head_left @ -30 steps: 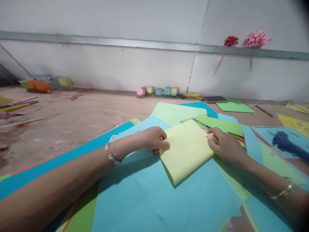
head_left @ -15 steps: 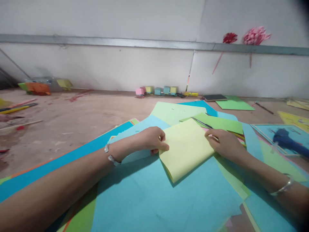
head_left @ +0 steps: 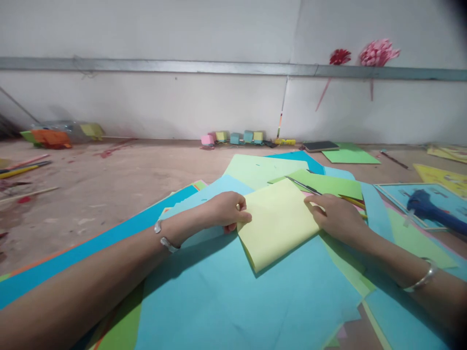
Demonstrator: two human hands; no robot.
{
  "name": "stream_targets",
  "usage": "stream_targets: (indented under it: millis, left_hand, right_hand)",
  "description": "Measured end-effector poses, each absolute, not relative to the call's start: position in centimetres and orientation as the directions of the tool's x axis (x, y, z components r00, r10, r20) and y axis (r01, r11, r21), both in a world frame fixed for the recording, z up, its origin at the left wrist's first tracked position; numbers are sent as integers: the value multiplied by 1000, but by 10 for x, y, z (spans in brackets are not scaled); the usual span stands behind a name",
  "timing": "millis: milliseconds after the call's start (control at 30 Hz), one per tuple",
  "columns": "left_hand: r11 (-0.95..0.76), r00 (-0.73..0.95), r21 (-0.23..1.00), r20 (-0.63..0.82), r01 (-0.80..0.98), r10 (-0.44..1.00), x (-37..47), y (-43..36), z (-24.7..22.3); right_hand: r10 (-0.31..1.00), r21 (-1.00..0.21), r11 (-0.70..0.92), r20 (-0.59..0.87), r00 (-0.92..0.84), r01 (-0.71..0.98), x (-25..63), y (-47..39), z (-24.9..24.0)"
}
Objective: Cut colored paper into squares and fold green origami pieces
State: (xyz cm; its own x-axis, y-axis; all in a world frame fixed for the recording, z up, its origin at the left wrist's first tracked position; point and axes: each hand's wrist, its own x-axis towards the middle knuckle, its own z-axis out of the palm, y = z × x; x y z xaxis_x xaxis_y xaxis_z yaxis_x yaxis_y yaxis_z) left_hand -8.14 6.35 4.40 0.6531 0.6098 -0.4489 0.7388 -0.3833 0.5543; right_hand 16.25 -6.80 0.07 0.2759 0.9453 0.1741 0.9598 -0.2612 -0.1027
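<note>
A folded sheet of pale yellow paper (head_left: pixel 279 223) lies tilted over a large light blue sheet (head_left: pixel 233 296), its rounded fold facing me. My left hand (head_left: pixel 231 212) pinches the paper's left edge between thumb and curled fingers. On the opposite edge, my right hand (head_left: pixel 333 216) grips near the upper right corner, thumb and index finger on the paper. Just beyond the yellow paper, a dark pen-like tool (head_left: pixel 304 185) rests on a green piece of paper (head_left: pixel 328 184); part of the tool is hidden behind the yellow sheet.
A blue glue gun (head_left: pixel 430 209) lies at the right on a printed blue sheet. Small coloured paper cubes (head_left: pixel 235 138) line the wall beside a dark phone-like slab (head_left: pixel 321 146). Orange paper pieces (head_left: pixel 51 138) and pencils (head_left: pixel 22 170) are at the left. Paper flowers (head_left: pixel 379 52) hang on the rail.
The whole view has shifted slightly. Both hands keep hold of the yellow paper, and my right fingers lie a little flatter along its edge.
</note>
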Motion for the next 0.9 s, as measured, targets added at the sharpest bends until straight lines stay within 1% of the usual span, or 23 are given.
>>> stream_targets:
  millis: [133, 367, 533, 733, 900]
  left_hand:
    - [-381, 645, 547, -447, 745, 620, -81, 62, 45]
    - [-406, 650, 532, -431, 743, 626, -81, 63, 44]
    - [-411, 654, 534, -419, 739, 630, -81, 62, 44]
    - [-396, 642, 529, -443, 751, 626, -80, 63, 43]
    - [-389, 644, 540, -442, 747, 624, -81, 65, 41]
  right_hand:
    - [948, -72, -294, 107, 301, 953, 160, -68, 2]
    - [950, -2, -299, 90, 298, 954, 155, -68, 5]
    - [949, 27, -305, 88, 301, 952, 152, -69, 7]
    - [951, 49, -300, 95, 295, 953, 153, -70, 6]
    - [953, 68, -300, 64, 296, 952, 152, -70, 5]
